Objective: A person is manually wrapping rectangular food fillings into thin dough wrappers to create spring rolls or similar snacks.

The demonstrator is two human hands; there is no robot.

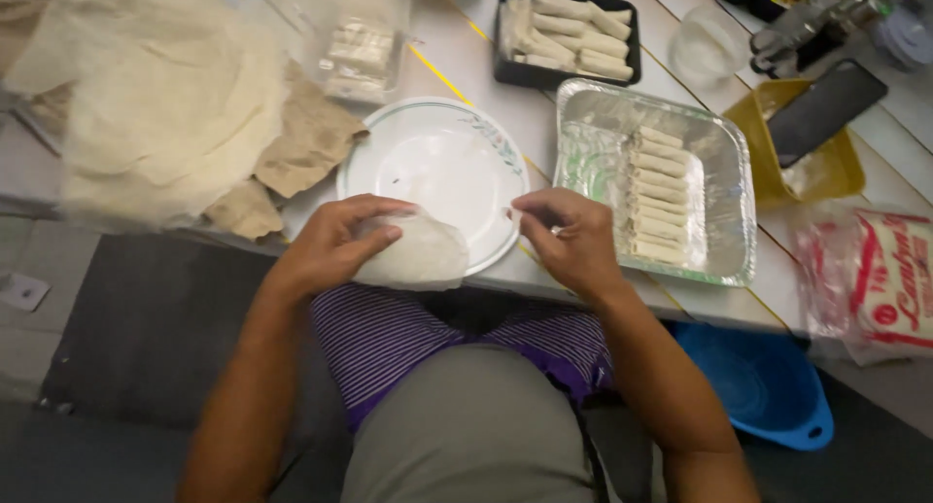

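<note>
At the near edge of the white plate [437,153], left-hand fingers [374,239] curl closed over a thin translucent wrapper sheet [413,255], thumb on top; sheet droops over the plate rim toward the lap. Left hand [335,245] grips it at its left side. Right hand [573,236] sits just beside, at the plate's right rim, fingers pinched nearly closed; whether they hold the sheet's edge, cannot tell. Plate rests on the pale surface [457,56]. Right of it, a foil tray [724,173] holds a column of rolled spring rolls [656,192]. Behind, a black tray [505,70] with more rolls. Left, a loose stack of wrappers [155,95] on brown paper [311,138]. Far right, a yellow tray [836,168] with a dark phone [826,109]. Blue bowl [763,381] below the surface edge.
</note>
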